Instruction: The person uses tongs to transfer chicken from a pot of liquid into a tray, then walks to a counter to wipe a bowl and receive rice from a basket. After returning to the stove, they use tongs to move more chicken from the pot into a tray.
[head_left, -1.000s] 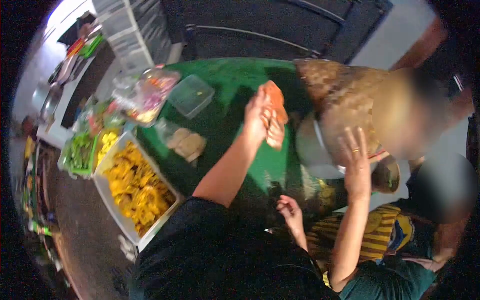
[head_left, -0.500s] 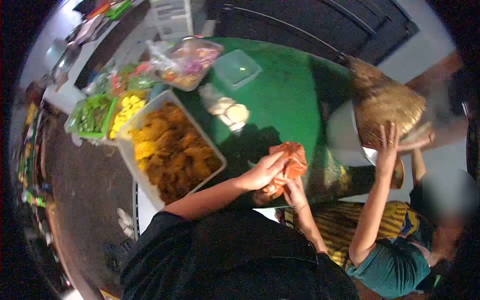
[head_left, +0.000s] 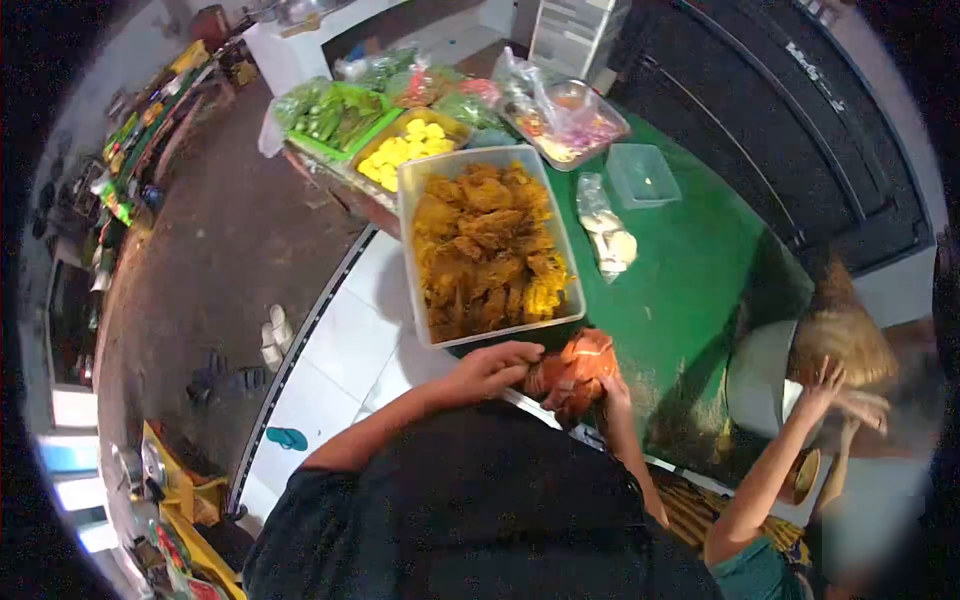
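Note:
In front of my body, a crumpled, shiny orange-red plastic bag point(head_left: 588, 352) with pale stripes is between my hands. My left hand point(head_left: 492, 368) is at its left side, its fingers closed on the bag's darker edge. From the right and below, my right hand point(head_left: 617, 397) grips the bag, part of its fingers hidden behind it. Just beyond my left hand stands a clear plastic tub point(head_left: 425, 335) filled with browned, yellow-orange fried pieces point(head_left: 490, 250). What is inside the bag cannot be made out.
A clear bag of pale round slices point(head_left: 610, 237) and a clear container point(head_left: 645, 178) lie on the green table point(head_left: 690, 270). Behind are yellow pieces point(head_left: 405, 150), a green tray point(head_left: 340, 130) and chopped vegetables point(head_left: 590, 135). At right, another person's hands point(head_left: 825, 390) tilt a woven basket point(head_left: 845, 345) over a pot point(head_left: 765, 380).
My view has turned left, bringing the tub nearer the middle. My left hand has shifted from the bag's top to its left edge. The other person's hands are still at the basket.

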